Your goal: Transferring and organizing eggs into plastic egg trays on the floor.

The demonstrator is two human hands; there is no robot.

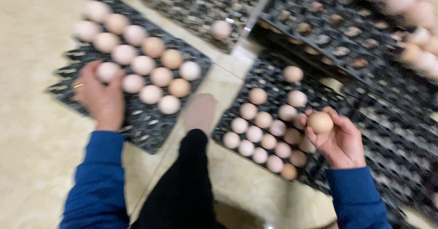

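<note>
Over black trays (150,133), left grip (101,96) pinching pale egg (107,70), right grip (335,135) cupping tan egg (320,122).

The whole view was smeared by motion blur, so no edge stood crisp. Light was soft, warm and fairly bright, falling evenly from above onto the pale floor (32,133), which carried a mild sheen but no hard glare. Shadows were faint and diffuse. The eggs at the upper right (410,19) were washed out into pale streaks, the blur being strongest there. The black trays (146,128) kept little detail in their dark cells. Both hands were soft-edged, the left hand (101,99) more so than the right hand (340,140).
</note>
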